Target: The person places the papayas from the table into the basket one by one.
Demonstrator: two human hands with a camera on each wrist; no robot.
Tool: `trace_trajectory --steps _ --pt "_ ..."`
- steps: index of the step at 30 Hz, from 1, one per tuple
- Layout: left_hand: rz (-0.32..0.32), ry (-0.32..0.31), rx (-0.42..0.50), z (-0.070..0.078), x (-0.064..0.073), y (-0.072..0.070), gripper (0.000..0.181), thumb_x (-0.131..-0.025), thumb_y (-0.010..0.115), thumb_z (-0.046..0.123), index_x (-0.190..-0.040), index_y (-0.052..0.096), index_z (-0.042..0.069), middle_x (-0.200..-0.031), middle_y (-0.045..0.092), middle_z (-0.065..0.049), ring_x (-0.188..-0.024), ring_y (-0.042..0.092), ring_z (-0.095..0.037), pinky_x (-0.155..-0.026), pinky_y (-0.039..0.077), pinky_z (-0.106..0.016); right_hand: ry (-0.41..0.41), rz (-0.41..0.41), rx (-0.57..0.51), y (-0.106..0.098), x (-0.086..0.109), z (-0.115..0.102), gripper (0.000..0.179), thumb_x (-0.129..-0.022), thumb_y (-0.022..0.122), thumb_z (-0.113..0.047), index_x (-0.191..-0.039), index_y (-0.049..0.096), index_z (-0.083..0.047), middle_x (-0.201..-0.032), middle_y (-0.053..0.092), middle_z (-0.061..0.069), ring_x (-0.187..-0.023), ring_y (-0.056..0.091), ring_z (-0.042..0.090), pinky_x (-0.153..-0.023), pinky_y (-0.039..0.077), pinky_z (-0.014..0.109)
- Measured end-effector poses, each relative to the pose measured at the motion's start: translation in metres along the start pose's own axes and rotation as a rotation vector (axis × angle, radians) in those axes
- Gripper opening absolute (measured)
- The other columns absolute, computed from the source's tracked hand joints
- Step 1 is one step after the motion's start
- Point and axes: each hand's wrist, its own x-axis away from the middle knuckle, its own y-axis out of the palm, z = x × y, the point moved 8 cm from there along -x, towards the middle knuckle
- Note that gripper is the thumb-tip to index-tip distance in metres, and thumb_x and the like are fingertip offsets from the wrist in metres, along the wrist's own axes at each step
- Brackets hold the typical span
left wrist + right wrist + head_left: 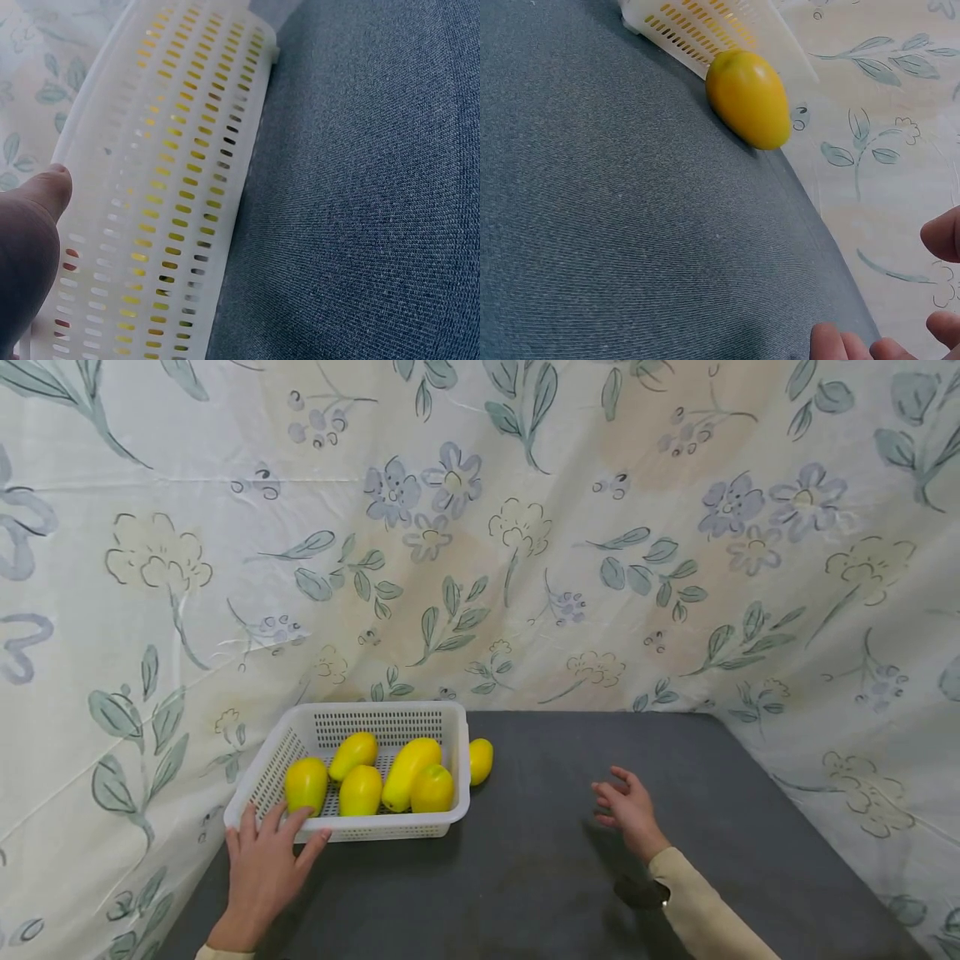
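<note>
A white plastic basket [375,832] with slotted walls stands at the left of the dark table, holding several yellow mangoes [306,785]. My left hand [264,870] holds the basket's near left rim, fingers over the edge. In the left wrist view the thumb [51,191] lies against the outside of the wall, near its top. Another mango [748,99] lies on the table just outside the basket's right end. My right hand [628,814] hovers over the table to the right of that mango, holding nothing, with its fingers loosely bent and apart.
A dark grey cloth surface [540,860] covers the table. Behind it and along both sides hangs a pale curtain [570,568] printed with leaves and flowers. A dark band [641,893] is at the right wrist, by the beige sleeve [705,906].
</note>
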Motion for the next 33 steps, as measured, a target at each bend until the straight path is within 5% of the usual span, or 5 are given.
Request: trace_trajectory --steps 16,23,33 --pt "-0.022 -0.016 0.02 -0.001 -0.001 0.003 0.052 -0.092 0.07 0.045 -0.124 0.067 0.004 -0.139 0.052 -0.035 -0.137 0.024 -0.065 -0.106 0.014 -0.084 0.024 -0.027 0.019 0.016 -0.013 -0.008 0.071 -0.103 0.058 -0.023 -0.161 0.021 -0.004 -0.155 0.038 0.032 -0.135 0.051 0.049 -0.094 0.059 0.048" --pt "-0.004 -0.011 0.012 -0.003 -0.001 0.0 0.051 -0.09 0.072 0.043 -0.123 0.068 0.004 -0.137 0.053 -0.035 -0.137 0.026 -0.066 -0.105 0.015 -0.084 0.009 -0.066 -0.005 0.061 -0.035 -0.022 0.069 -0.102 0.06 -0.025 -0.159 0.027 -0.007 -0.154 0.041 0.029 -0.134 0.052 0.049 -0.093 0.059 0.049" --pt "0.011 0.002 0.021 0.001 0.0 -0.003 0.05 -0.091 0.071 0.045 -0.122 0.069 0.005 -0.137 0.054 -0.034 -0.136 0.028 -0.066 -0.104 0.017 -0.084 0.047 -0.179 0.093 0.132 -0.051 -0.035 0.073 -0.099 0.063 -0.036 -0.159 0.029 -0.011 -0.156 0.042 0.025 -0.133 0.055 0.047 -0.094 0.058 0.053"
